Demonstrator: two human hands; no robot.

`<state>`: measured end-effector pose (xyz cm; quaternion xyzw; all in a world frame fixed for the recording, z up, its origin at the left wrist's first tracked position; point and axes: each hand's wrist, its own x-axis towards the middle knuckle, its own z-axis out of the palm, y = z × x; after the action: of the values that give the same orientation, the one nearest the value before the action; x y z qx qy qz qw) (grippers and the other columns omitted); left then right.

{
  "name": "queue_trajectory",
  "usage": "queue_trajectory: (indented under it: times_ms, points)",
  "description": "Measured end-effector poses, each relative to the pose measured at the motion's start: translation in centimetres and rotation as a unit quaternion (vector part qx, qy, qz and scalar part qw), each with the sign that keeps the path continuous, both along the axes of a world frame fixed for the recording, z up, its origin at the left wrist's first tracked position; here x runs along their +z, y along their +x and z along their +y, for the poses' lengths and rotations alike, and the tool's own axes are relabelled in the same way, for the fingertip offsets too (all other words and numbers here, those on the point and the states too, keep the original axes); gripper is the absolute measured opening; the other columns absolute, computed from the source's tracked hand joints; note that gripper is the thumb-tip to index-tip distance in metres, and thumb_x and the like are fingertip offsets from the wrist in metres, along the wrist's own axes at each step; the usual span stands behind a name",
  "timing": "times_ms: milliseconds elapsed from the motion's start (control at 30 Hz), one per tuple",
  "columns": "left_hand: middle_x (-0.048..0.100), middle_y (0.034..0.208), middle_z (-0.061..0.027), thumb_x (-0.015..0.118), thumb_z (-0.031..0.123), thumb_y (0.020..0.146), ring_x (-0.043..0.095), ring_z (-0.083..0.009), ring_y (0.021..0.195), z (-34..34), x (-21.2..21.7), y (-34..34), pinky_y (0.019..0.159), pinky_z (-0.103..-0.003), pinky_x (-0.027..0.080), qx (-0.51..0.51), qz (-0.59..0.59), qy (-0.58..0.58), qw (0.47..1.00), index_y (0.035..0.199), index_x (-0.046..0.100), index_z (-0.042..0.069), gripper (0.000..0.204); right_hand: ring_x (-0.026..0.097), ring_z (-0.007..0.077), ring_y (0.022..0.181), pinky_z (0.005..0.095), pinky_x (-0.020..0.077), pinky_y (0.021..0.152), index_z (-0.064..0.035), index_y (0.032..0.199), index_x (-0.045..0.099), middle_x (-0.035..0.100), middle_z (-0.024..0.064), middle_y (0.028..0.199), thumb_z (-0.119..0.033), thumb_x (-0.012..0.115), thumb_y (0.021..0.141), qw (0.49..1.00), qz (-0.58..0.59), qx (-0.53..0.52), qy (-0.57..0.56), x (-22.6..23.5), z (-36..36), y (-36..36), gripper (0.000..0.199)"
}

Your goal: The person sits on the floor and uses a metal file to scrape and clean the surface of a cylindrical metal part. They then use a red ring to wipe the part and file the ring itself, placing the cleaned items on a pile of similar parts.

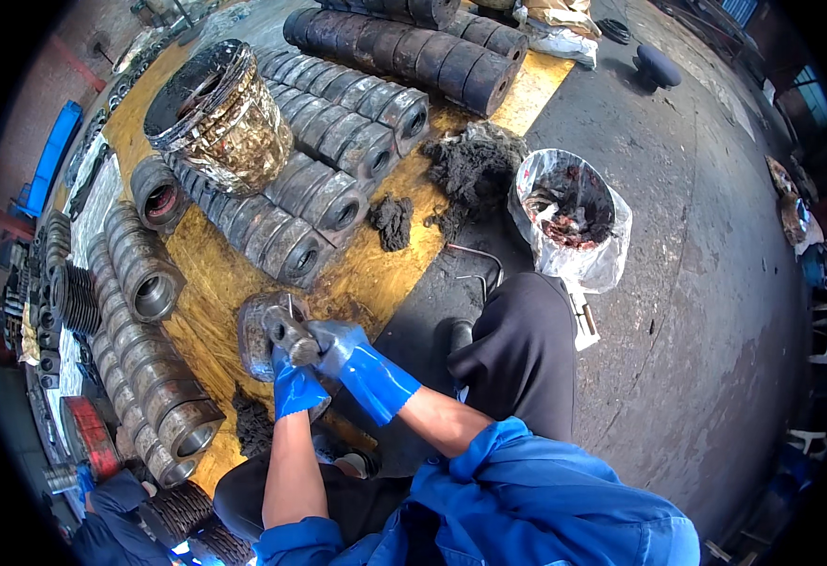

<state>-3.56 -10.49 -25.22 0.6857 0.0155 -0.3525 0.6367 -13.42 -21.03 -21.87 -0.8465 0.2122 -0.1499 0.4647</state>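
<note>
In front of me, above the yellow floor, is a worn grey metal part (284,332) with a broad rounded body, holes and a short round stub pointing toward me. My left hand (296,385), in a blue rubber glove, closes on its near side under the stub. From the right, my right hand (352,363), gloved alike, grips beside the stub. The fingers of both hands are partly hidden by the part and the gloves. A clump of black, matted stuff (251,423) lies just left of my left forearm.
Rows of hollow steel rollers (253,231) lie ahead, with more (154,363) at left. A grease-smeared bucket (244,141) stands on them. Black matted heaps (475,170), a bent rod (478,253) and a plastic-lined bucket (611,259) are ahead right. Another person (116,524) is lower left.
</note>
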Motion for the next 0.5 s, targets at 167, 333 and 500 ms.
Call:
queue_trajectory:
  times_ms: [167,333,500]
  points:
    - [0.067,0.082,-0.0072,0.067,0.012,0.089,0.06,-0.015,0.065,0.4,-4.2,2.7,0.058,-0.031,0.05,-0.117,-0.203,0.187,0.954,0.103,0.068,0.001,0.017,0.068,0.0344,0.089,0.044,0.0548,0.076,-0.0108,0.098,0.068,0.071,0.0157,0.093,-0.033,0.069,0.076,0.976,0.216,0.006,0.018,-5.7,-0.2,-0.6,0.032]
    - [0.07,0.093,-0.0094,0.067,0.013,0.089,0.062,-0.0156,0.079,1.2,-5.2,3.2,0.069,-0.033,0.051,-0.11,-0.208,0.217,0.947,0.105,0.068,0.0,0.022,0.067,0.0354,0.086,0.0426,0.0542,0.072,-0.0141,0.092,0.066,0.069,0.0135,0.088,-0.034,0.069,0.08,0.998,0.033,-0.054,0.014,-1.6,-0.9,0.2,0.023]
    - [0.066,0.096,-0.0047,0.067,0.015,0.09,0.06,-0.0175,0.082,0.1,-7.1,2.5,0.075,-0.033,0.052,-0.08,-0.219,0.065,0.97,0.112,0.065,0.0,0.027,0.066,0.0355,0.092,0.0433,0.0533,0.076,-0.0141,0.096,0.065,0.068,0.0138,0.095,-0.031,0.068,0.079,0.999,-0.016,-0.027,0.02,0.6,-2.2,-0.4,0.024]
